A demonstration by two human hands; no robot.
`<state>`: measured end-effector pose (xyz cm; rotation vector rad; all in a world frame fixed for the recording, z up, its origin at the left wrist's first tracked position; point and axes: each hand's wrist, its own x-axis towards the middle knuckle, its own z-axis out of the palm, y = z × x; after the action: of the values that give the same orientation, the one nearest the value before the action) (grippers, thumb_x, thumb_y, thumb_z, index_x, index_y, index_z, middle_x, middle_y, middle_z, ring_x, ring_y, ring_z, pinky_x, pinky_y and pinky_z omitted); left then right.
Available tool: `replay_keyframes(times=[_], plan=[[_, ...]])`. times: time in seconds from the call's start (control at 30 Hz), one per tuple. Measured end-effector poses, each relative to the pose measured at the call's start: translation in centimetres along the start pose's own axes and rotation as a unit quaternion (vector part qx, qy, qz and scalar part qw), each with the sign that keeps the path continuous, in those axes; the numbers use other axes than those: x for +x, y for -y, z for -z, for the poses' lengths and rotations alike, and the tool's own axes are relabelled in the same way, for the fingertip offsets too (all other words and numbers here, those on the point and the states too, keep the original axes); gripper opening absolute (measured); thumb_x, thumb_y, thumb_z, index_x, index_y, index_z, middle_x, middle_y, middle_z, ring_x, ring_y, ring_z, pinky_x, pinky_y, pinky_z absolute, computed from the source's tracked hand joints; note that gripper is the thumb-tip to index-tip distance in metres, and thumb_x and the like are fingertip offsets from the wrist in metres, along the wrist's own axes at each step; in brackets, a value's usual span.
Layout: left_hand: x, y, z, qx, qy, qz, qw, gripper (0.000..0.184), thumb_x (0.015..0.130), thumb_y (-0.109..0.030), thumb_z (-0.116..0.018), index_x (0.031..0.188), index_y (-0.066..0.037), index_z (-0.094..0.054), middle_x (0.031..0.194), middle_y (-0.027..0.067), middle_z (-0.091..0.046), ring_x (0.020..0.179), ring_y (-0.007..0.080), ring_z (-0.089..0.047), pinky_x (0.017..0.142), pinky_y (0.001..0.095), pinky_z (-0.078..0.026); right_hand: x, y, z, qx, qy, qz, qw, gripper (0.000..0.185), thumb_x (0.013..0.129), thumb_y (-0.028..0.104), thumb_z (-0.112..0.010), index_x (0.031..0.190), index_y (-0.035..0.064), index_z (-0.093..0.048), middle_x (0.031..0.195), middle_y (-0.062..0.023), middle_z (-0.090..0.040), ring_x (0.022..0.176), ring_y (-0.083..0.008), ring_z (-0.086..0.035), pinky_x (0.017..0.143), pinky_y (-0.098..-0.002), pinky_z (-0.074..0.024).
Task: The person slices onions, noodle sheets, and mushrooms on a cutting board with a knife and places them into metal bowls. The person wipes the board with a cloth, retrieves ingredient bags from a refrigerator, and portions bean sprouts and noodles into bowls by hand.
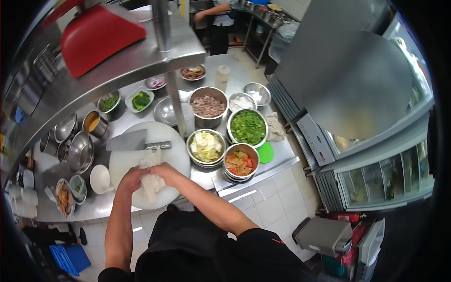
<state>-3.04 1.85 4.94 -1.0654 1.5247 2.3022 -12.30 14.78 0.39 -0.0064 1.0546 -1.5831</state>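
Observation:
Pale, flat noodle-like strips [151, 189] lie on a round white cutting board [176, 136] in front of me. My left hand [133, 179] has its fingers closed on the strips from the left side. From the right, my right hand [165, 173] grips the same strips close beside it, with fingertips partly hidden. Just beyond my hands a cleaver [129, 140] rests flat on the board, its metal handle [158, 145] toward the right. A white bowl [99, 179] stands at the board's left edge.
Right of the board are bowls of cut cabbage [206, 145], chopped greens [248, 127] and red-orange vegetables [239, 164], plus a pot of diced meat [206, 106]. A shelf post [174, 101] rises behind the board. Another person [221, 23] stands at the back.

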Motion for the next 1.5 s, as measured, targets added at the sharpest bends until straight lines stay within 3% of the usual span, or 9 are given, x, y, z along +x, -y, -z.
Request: replay_keyframes(times=[0.13,0.23,0.33,0.5,0.57,0.63,0.77,1.17,1.5], plan=[[2.9,1.5,2.9,-0.090,0.070,0.072,0.991,0.041,0.082,-0.003,-0.061,0.121,0.002,-0.051,0.111,0.0134,-0.061,0.101,0.0263,-0.061,0.091,0.0418,-0.050,0.1,0.4,-0.4,0.013,0.027,-0.028,0.999,0.032,0.076,0.005,-0.060,0.104,-0.0100,-0.060,0.097,-0.0159,-0.064,0.086,-0.0263,-0.066,0.074,-0.0364,-0.0538],[1.2,0.4,1.0,-0.063,0.027,0.029,0.997,0.046,0.083,-0.004,-0.062,0.126,0.002,-0.046,0.113,0.0151,-0.059,0.100,0.0268,-0.061,0.089,0.0393,-0.050,-0.5,1.2,-1.1,-0.047,0.003,-0.014,0.999,0.031,0.077,0.006,-0.059,0.105,-0.0072,-0.061,0.098,-0.0134,-0.065,0.087,-0.0237,-0.064,0.076,-0.0353,-0.0521],[-1.0,-0.5,-1.9,-0.012,-0.100,-0.118,0.988,0.047,0.085,-0.003,-0.060,0.129,0.000,-0.045,0.118,0.0136,-0.058,0.106,0.0251,-0.059,0.092,0.0370,-0.047,-3.0,3.8,-3.7,-0.126,-0.041,0.059,0.989,0.032,0.079,0.007,-0.059,0.108,-0.0038,-0.061,0.100,-0.0113,-0.064,0.090,-0.0209,-0.063,0.079,-0.0330,-0.0503],[2.2,-10.4,-4.0,-0.005,-0.045,-0.206,0.977,0.048,0.087,-0.013,-0.063,0.128,0.003,-0.044,0.114,0.0144,-0.059,0.103,0.0209,-0.057,0.089,0.0361,-0.047,-0.8,12.6,-5.1,-0.186,-0.095,0.175,0.962,0.036,0.080,0.009,-0.060,0.114,-0.0029,-0.059,0.105,-0.0118,-0.064,0.094,-0.0203,-0.062,0.080,-0.0323,-0.0499],[7.0,-15.0,-4.3,-0.009,-0.014,-0.134,0.991,0.050,0.086,-0.015,-0.066,0.129,-0.001,-0.045,0.117,0.0119,-0.057,0.108,0.0236,-0.055,0.090,0.0356,-0.047,1.9,17.1,-4.8,-0.207,-0.176,0.230,0.934,0.038,0.079,0.018,-0.061,0.112,-0.0031,-0.060,0.105,-0.0173,-0.065,0.098,-0.0239,-0.061,0.085,-0.0350,-0.0469],[12.8,-17.6,-4.3,-0.002,0.008,-0.067,0.998,0.048,0.085,-0.014,-0.066,0.126,-0.001,-0.045,0.115,0.0117,-0.057,0.106,0.0235,-0.056,0.089,0.0356,-0.048,9.0,18.2,-1.9,-0.319,-0.350,0.457,0.753,0.042,0.081,0.023,-0.062,0.115,-0.0018,-0.058,0.113,-0.0202,-0.062,0.107,-0.0298,-0.058,0.092,-0.0380,-0.0429],[24.1,-15.1,-2.1,0.082,0.012,-0.012,0.996,0.044,0.083,-0.013,-0.065,0.121,-0.001,-0.046,0.111,0.0114,-0.057,0.102,0.0234,-0.056,0.086,0.0357,-0.049,14.9,17.1,2.3,-0.421,-0.458,0.414,0.665,0.042,0.081,0.020,-0.061,0.116,-0.0024,-0.057,0.117,-0.0217,-0.058,0.110,-0.0323,-0.055,0.094,-0.0392,-0.0415],[30.8,-12.7,0.1,0.191,0.019,0.024,0.981,0.034,0.075,-0.011,-0.064,0.105,-0.002,-0.050,0.098,0.0105,-0.058,0.088,0.0230,-0.058,0.078,0.0358,-0.052,14.3,15.3,3.9,-0.454,-0.459,0.391,0.656,0.042,0.080,0.012,-0.059,0.119,-0.0041,-0.054,0.128,-0.0263,-0.048,0.120,-0.0399,-0.045,0.101,-0.0425,-0.0371],[31.4,-12.5,0.9,0.227,0.027,0.035,0.973,0.025,0.069,-0.009,-0.063,0.092,-0.002,-0.054,0.088,0.0097,-0.058,0.077,0.0227,-0.060,0.072,0.0359,-0.055,7.2,9.8,-0.2,-0.485,-0.332,0.376,0.716,0.051,0.079,0.007,-0.060,0.125,-0.0096,-0.046,0.139,-0.0343,-0.032,0.128,-0.0448,-0.036,0.107,-0.0450,-0.0319]])
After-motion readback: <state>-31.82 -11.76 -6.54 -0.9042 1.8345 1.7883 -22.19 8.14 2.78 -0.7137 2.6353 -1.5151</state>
